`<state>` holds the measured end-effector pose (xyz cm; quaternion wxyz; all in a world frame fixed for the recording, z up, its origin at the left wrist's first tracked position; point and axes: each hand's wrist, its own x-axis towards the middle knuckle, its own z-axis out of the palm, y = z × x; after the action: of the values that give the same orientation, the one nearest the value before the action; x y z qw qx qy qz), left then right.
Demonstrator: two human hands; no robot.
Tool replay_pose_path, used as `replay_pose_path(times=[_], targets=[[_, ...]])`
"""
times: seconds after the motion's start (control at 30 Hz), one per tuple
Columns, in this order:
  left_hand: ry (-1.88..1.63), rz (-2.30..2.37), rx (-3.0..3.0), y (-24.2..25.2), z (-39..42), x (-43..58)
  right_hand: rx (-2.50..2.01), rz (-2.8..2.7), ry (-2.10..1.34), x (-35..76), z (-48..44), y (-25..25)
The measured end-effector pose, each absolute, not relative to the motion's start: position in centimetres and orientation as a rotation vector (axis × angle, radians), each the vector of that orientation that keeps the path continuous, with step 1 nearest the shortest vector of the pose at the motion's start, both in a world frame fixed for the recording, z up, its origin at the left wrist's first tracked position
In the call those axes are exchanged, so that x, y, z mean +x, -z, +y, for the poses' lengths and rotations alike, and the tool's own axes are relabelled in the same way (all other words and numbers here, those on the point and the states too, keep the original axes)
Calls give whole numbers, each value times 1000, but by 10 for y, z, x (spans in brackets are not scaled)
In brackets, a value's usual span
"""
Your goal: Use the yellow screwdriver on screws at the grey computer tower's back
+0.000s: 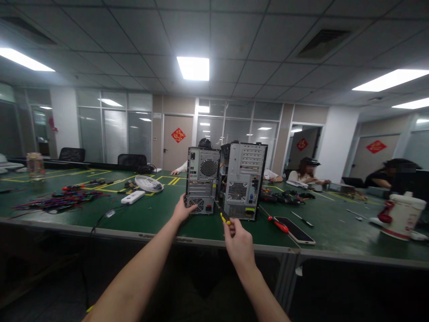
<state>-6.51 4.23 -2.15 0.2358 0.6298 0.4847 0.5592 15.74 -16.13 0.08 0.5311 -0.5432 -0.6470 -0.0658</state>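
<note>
Two computer cases stand upright side by side on the green table, their rear panels facing me. My left hand (pixel 183 210) grips the lower left edge of the left computer case (pixel 202 179), thumb on the rear panel and fingers round its side. In my right hand (pixel 238 237), low in front of the gap between the cases, is a yellow-and-black screwdriver (pixel 225 218). Its shaft points up and left toward the left case's lower right edge; I cannot tell whether the tip touches. Close beside that hand is the right computer case (pixel 241 179).
Right of the cases lie a red screwdriver (pixel 279 224), a phone (pixel 296 230) and a white jug (pixel 402 217). Leftward are a power strip (pixel 133 197), a white fan (pixel 149 183) and a pile of wires (pixel 63 199). Other people sit across the table (pixel 161 223).
</note>
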Motion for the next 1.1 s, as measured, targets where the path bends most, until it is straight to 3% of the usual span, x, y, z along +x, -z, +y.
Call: replay_pose_path(times=[0.23, 1.1], targets=[[-1505, 1360, 1750, 23, 45, -65, -1218, -1577, 328, 157, -162, -4], [-1530, 1343, 1751, 21, 42, -65, -1289, -1542, 258, 156, -163, -4]])
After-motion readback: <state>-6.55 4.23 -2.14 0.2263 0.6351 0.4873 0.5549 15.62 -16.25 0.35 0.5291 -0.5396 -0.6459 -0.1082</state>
